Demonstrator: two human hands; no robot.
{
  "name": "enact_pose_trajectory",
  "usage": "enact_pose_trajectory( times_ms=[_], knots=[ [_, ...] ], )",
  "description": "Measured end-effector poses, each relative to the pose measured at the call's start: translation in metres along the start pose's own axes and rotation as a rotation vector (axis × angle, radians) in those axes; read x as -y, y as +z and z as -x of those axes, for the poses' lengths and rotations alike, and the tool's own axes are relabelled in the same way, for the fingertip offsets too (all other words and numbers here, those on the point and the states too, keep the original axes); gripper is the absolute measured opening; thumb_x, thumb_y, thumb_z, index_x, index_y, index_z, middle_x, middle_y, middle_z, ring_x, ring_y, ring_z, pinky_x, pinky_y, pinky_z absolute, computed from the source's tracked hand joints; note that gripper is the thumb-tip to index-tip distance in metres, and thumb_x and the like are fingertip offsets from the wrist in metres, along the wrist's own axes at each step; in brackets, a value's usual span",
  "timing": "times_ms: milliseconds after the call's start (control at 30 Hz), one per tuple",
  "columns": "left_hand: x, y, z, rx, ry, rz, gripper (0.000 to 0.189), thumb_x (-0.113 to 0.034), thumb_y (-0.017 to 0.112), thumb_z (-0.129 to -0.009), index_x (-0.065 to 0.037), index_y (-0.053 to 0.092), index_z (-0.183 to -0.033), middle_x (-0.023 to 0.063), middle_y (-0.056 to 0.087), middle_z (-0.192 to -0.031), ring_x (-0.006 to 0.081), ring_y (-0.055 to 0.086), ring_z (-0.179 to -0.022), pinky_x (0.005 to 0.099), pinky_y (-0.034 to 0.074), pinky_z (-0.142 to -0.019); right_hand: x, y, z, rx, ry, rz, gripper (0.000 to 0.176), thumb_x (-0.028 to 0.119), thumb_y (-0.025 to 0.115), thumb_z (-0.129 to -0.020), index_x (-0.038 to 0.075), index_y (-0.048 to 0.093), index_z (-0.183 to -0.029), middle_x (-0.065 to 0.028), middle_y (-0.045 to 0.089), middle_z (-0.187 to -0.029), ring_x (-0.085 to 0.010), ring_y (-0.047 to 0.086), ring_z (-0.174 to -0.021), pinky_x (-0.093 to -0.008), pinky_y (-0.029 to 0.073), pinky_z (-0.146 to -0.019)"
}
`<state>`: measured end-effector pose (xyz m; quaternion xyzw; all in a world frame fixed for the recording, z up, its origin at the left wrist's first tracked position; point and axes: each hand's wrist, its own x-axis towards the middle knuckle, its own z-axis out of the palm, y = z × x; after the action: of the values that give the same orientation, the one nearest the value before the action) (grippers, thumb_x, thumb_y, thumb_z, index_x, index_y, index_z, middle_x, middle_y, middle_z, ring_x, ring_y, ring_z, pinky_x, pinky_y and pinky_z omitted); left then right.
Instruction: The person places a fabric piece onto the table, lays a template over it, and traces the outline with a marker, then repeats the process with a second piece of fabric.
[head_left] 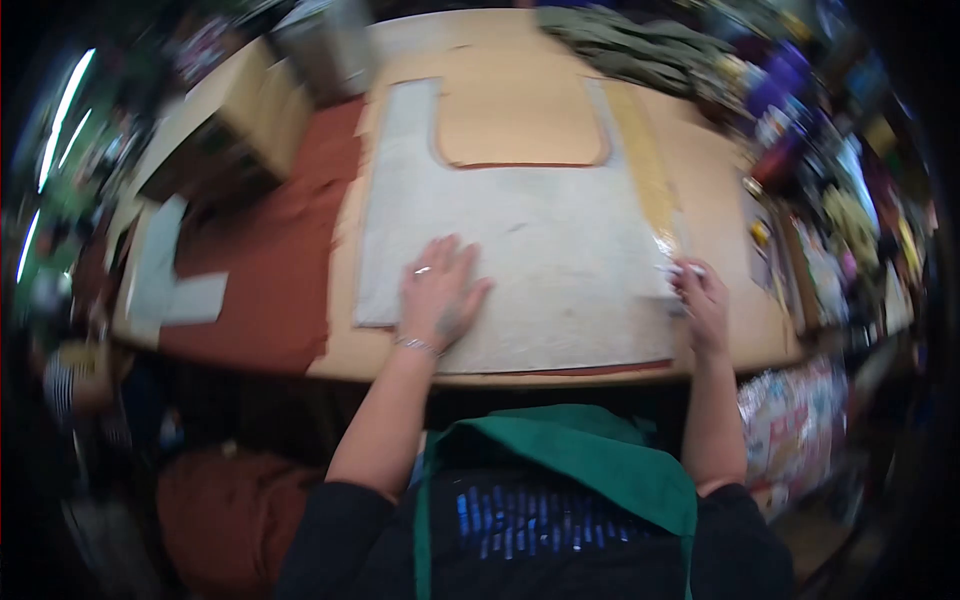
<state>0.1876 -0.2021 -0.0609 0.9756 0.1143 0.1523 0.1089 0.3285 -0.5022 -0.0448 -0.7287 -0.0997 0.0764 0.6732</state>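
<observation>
A large pale grey pattern piece with a U-shaped cutout at its far side lies flat on the light wooden table. Reddish-brown cloth shows in a thin line along its near edge and the cutout. My left hand rests on the left part of the piece, fingers spread, with a ring and a bracelet. At the right edge my right hand is closed round a small whitish thing, blurred and too small to name. A yellowish strip runs along the piece's right arm.
Reddish-brown cloth covers the left side, bearing an L-shaped pale piece and a cardboard box. Dark green cloth lies at the back. Bottles and clutter crowd the right. A plastic-wrapped bundle sits below the right edge.
</observation>
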Motion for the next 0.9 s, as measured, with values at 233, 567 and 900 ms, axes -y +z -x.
enact_pose_trajectory(
  times_ms=[233, 567, 900],
  knots=[
    [-0.002, 0.003, -0.001, -0.002, 0.113, 0.024, 0.044, -0.025, 0.058, -0.078, -0.005, 0.049, -0.116, 0.0186, 0.043, -0.123, 0.0348, 0.038, -0.115, 0.0429, 0.029, -0.096, -0.024, 0.016, -0.007, -0.134, -0.163, 0.043, 0.016, 0.018, 0.053, -0.084, 0.003, 0.058, -0.086, -0.0072, 0.058, -0.072, -0.0147, 0.054, -0.066, -0.0293, 0.044, -0.063],
    [-0.007, -0.002, -0.001, 0.051, 0.028, 0.042, 0.043, -0.029, 0.053, -0.082, -0.007, 0.047, -0.119, 0.0152, 0.039, -0.128, 0.0316, 0.033, -0.12, 0.0443, 0.025, -0.098, -0.024, 0.016, -0.005, -0.128, -0.277, 0.119, 0.018, 0.02, 0.053, -0.085, 0.002, 0.057, -0.084, -0.0075, 0.056, -0.066, -0.0142, 0.053, -0.061, -0.0268, 0.043, -0.058],
    [-0.012, -0.004, -0.001, 0.017, 0.013, -0.004, 0.041, -0.028, 0.054, -0.081, -0.006, 0.05, -0.115, 0.0153, 0.043, -0.124, 0.0306, 0.037, -0.116, 0.0412, 0.03, -0.095, -0.027, 0.014, -0.004, -0.103, -0.229, 0.079, 0.024, 0.024, 0.051, -0.087, 0.002, 0.054, -0.079, -0.0038, 0.053, -0.063, -0.0103, 0.047, -0.059, -0.0246, 0.04, -0.056]
  ],
)
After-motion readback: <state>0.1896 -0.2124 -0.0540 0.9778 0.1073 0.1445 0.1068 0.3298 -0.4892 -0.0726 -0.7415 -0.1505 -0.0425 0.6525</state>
